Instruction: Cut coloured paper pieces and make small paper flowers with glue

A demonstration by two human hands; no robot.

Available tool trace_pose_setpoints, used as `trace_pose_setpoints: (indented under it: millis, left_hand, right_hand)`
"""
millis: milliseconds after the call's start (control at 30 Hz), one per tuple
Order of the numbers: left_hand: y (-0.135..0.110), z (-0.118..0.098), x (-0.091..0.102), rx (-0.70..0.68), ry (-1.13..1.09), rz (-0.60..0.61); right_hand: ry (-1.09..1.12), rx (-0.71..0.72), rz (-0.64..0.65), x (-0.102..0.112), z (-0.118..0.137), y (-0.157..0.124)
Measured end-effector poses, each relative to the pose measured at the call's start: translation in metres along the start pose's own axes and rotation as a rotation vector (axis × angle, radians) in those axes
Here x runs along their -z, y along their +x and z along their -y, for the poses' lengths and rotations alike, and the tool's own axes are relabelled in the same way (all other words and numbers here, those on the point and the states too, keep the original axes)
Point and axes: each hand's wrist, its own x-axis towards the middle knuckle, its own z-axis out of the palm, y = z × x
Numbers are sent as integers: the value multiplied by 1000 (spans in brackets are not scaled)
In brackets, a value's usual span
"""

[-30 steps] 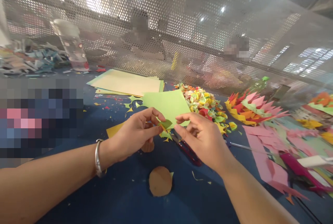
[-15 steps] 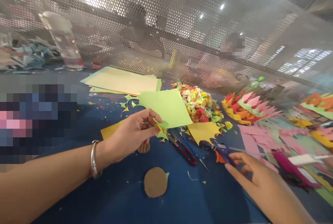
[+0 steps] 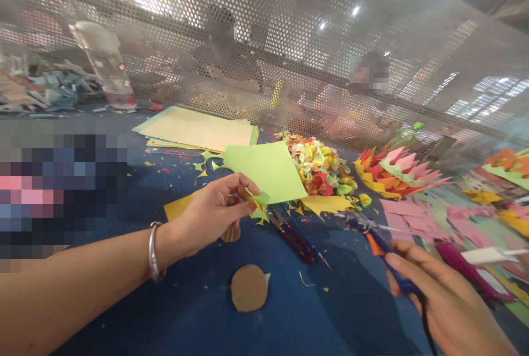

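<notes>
My left hand (image 3: pixel 212 215) pinches a small folded green and yellow paper piece (image 3: pixel 259 199) between thumb and fingers, just above the blue table. My right hand (image 3: pixel 438 295) is closed round the blue handle of a glue gun (image 3: pixel 372 235), lifted off the table with its nozzle pointing left. A green paper square (image 3: pixel 268 171) lies behind the folded piece. Red-handled snips (image 3: pixel 293 237) lie on the table between my hands. A brown cardboard disc (image 3: pixel 249 288) lies nearer to me, and a second one is partly hidden under my left hand.
Cream paper sheets (image 3: pixel 198 130) lie at the back. A heap of folded paper bits (image 3: pixel 320 166), spiky paper flowers (image 3: pixel 397 171) and pink paper scraps (image 3: pixel 417 218) fill the right side. A clear bottle (image 3: pixel 105 64) stands far left. Two people sit behind a perforated screen (image 3: pixel 289 42).
My right hand left the folded piece, moved right, took up the glue gun and has lifted it. My left hand keeps its hold in the same place.
</notes>
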Motion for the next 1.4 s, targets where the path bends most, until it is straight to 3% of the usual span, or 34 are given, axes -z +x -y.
trace_pose_setpoints:
  millis: [200,333,533,700,767,967,1100,1400]
  left_hand:
    - [-1,0,-2,-9,-15,25]
    - [-2,-3,-5,-11,-37,39]
    - [-4,-5,-7,-16,-115,69]
    - [-5,-5,-7,-41,-118,94]
    - [-6,-4,-6,-53,-97,95]
    - [-6,-4,-7,-81,-42,88]
    - [-6,-6,-9,-97,-16,87]
    - [-6,-4,-12,-118,67,76]
  right_hand:
    - [613,-162,-91,-12,24,-4]
    - [862,-343,139,-24,28,-6]
    - [978,-180,446,-42,37,-7]
    - [708,-12,555,-63,44,-16]
    - [491,87,523,-70,40,-21]
    - [-103,178,358,-84,33,-39]
    - [-216,310,241,-94,39,-47]
    - [-304,538,262,-97,34,-41]
